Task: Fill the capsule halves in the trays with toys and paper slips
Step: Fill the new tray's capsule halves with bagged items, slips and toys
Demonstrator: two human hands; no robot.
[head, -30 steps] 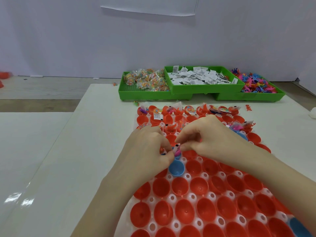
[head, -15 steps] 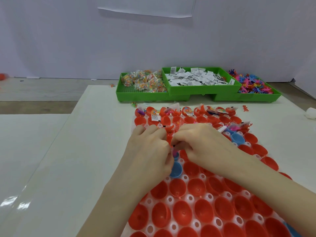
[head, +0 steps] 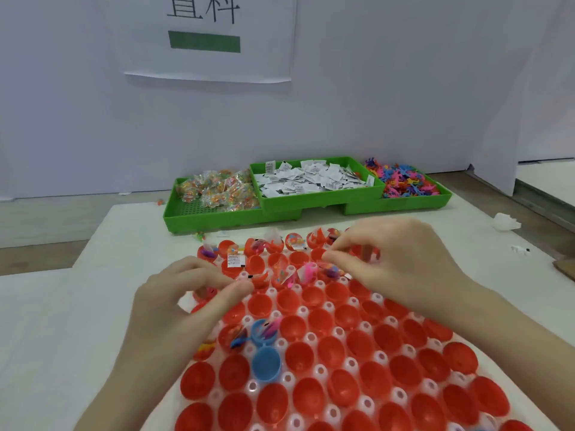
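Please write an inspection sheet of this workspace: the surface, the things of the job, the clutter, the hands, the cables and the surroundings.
Surface: white table, mostly bare at left.
Job's things: clear capsule tray of red halves, far rows filled, near rows unfilled; empty blue half; three green bins holding bagged toys, paper slips, loose coloured toys.
Clutter: white crumpled object at right; small scrap near it.
Hands: left hand and right hand over the filled rows, fingers bent; whether they pinch anything is blurred.
Cables: nothing seen.
Surroundings: white wall with a printed paper sign.
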